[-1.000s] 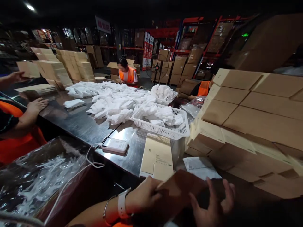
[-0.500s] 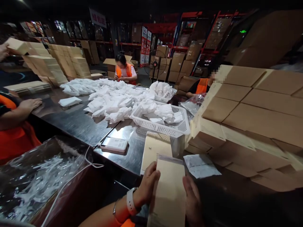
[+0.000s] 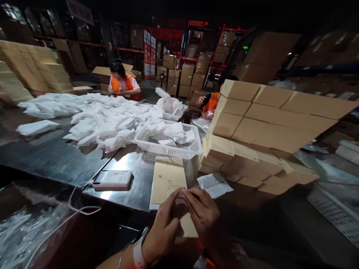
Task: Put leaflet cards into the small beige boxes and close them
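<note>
Hands (image 3: 162, 228), earlier apart, now together at box (image 3: 189, 225)

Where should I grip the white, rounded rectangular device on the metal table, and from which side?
Probably pinch the white, rounded rectangular device across its two long edges, near the right end, coming from above and the right. It lies flat, shiny metal tabletop shows beside that end, and a white cable runs to its left end.

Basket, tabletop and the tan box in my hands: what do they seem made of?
Basket: probably satin white plastic, given its even rows of holes. Tabletop: likely smooth metal, from its bright glare. Tan box: seemingly matte cardboard, its surface dull and papery.
</note>
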A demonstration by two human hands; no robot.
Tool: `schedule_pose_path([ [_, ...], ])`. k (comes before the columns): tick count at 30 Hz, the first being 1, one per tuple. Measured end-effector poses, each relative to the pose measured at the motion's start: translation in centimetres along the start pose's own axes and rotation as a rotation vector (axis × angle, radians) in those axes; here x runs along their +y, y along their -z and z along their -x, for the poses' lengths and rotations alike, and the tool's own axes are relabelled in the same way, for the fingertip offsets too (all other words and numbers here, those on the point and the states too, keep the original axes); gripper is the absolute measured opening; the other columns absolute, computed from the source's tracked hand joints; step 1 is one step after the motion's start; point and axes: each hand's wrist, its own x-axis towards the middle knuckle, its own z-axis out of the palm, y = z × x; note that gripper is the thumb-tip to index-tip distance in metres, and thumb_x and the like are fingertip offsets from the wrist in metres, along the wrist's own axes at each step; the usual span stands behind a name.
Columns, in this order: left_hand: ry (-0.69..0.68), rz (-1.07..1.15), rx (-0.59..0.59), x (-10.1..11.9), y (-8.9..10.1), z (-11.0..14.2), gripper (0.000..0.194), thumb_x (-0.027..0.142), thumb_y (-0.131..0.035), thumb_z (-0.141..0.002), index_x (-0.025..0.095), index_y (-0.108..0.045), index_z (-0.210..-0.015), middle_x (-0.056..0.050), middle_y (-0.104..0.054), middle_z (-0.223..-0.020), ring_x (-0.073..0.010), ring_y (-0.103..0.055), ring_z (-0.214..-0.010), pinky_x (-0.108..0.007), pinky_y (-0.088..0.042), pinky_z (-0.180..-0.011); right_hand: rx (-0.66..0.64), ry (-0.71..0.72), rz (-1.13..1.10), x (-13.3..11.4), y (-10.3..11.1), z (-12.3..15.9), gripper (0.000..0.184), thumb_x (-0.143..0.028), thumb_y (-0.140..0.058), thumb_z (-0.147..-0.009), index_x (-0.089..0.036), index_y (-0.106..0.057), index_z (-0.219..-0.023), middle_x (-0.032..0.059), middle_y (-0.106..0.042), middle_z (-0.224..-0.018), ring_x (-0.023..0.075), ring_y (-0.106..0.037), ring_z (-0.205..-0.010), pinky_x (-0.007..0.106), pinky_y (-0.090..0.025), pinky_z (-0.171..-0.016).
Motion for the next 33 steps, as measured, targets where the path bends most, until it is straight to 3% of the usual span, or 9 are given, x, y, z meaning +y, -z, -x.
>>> schedule_pose_path([
  [5, 0.046, -0.086, 0.012, 1.3, -0.7, 0.3, 0.072, 0.01, -0.048, -0.069, 0.018, -0.055, -0.14, -0.009, -0.057, -0.146, -0.0299, -0.05, -0.137, -0.05, -0.038, -0.117, 0.07, 0.047, 0.072, -0.6, -0.7, -0.4, 0.023, -0.01, -0.047, -0.1, -0.012, -0.069, -0.106, 0.0088, -0.072, -0.09, 0.0168, -0.07, -0.08, 0.028, -0.061, -0.073],
  [10, 0.106, -0.012, -0.035, 2.8, -1.2, -0.2, 0.081, 0.009, -0.049, -0.061, 0.014, -0.054, -0.142, -0.009, -0.055, -0.147, -0.031, -0.049, -0.137, -0.048, -0.034, -0.12, 0.06, 0.15, 0.216, -0.2, -1.0, 0.1, 0.025, -0.009, -0.045, -0.1, -0.01, -0.07, -0.099, 0.0108, -0.075, -0.089, 0.0203, -0.072, -0.081, 0.031, -0.06, -0.073],
  [18, 0.175, 0.088, -0.041, 3.4, -1.4, -1.0, 0.08, 0.008, -0.048, -0.059, 0.02, -0.058, -0.137, -0.004, -0.061, -0.141, -0.0302, -0.051, -0.132, -0.043, -0.032, -0.119, 0.0, 0.02, 0.172, 0.1, -2.6, 0.5, 0.035, -0.008, -0.037, -0.101, -0.016, -0.065, -0.081, 0.0096, -0.071, -0.081, 0.02, -0.067, -0.07, 0.031, -0.055, -0.06],
  [26, 0.29, 0.144, -0.027, 2.7, -1.4, -0.7, 0.085, 0.011, -0.047, -0.059, 0.013, -0.052, -0.144, -0.009, -0.052, -0.15, -0.0314, -0.042, -0.141, -0.048, -0.027, -0.121, 0.019, -0.043, -0.006, 2.0, -2.2, 0.6, 0.027, -0.023, -0.044, -0.103, -0.018, -0.066, -0.088, 0.0055, -0.072, -0.083, 0.0164, -0.07, -0.073, 0.026, -0.059, -0.065],
  [29, 0.251, 0.082, -0.052, 2.7, -1.4, -0.7, 0.085, 0.012, -0.046, -0.059, 0.012, -0.051, -0.144, -0.009, -0.054, -0.148, -0.0308, -0.044, -0.139, -0.047, -0.026, -0.122, 0.003, -0.048, -0.051, 1.9, -1.5, 0.7, 0.023, -0.024, -0.048, -0.102, -0.019, -0.069, -0.093, 0.0045, -0.073, -0.085, 0.015, -0.071, -0.077, 0.023, -0.06, -0.068],
  [33, 0.197, 0.003, -0.101, 3.3, -1.5, -0.6, 0.086, 0.009, -0.045, -0.057, 0.013, -0.052, -0.143, -0.007, -0.057, -0.145, -0.03, -0.046, -0.139, -0.045, -0.029, -0.122, 0.052, 0.039, 0.064, 1.0, -1.2, 0.7, 0.028, -0.018, -0.043, -0.103, -0.015, -0.069, -0.095, 0.006, -0.073, -0.083, 0.0147, -0.071, -0.076, 0.023, -0.06, -0.072],
])
